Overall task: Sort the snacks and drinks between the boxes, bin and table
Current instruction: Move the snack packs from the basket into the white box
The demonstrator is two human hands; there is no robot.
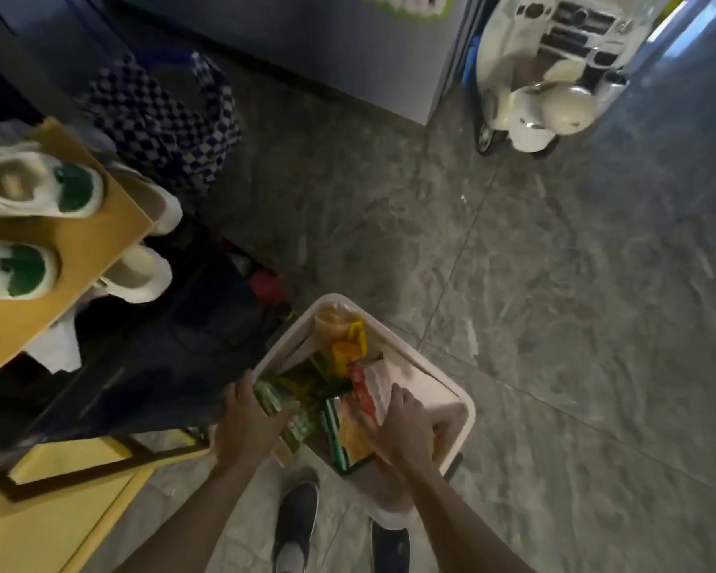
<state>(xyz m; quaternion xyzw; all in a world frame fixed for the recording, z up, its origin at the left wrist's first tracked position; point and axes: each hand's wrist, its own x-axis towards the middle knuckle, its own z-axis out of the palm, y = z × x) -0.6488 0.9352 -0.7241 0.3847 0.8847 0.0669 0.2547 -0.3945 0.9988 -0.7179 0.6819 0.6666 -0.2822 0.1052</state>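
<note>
Pale pink bin (414, 355), over the grey floor (554, 324), is packed with green snack packets (302, 386) and an orange drink (333, 322) at its far end. The left hand (244, 423) curls round the bin's left rim. The right hand (406, 423) lies inside on a red and orange packet (362, 390), fingers bent over it; I cannot tell whether it grips.

A pale bin (430, 359) holds jumbled green packets (296, 425), a red-and-white packet (368, 386), an orange packet (354, 442) and an orange bottle (335, 322).
</note>
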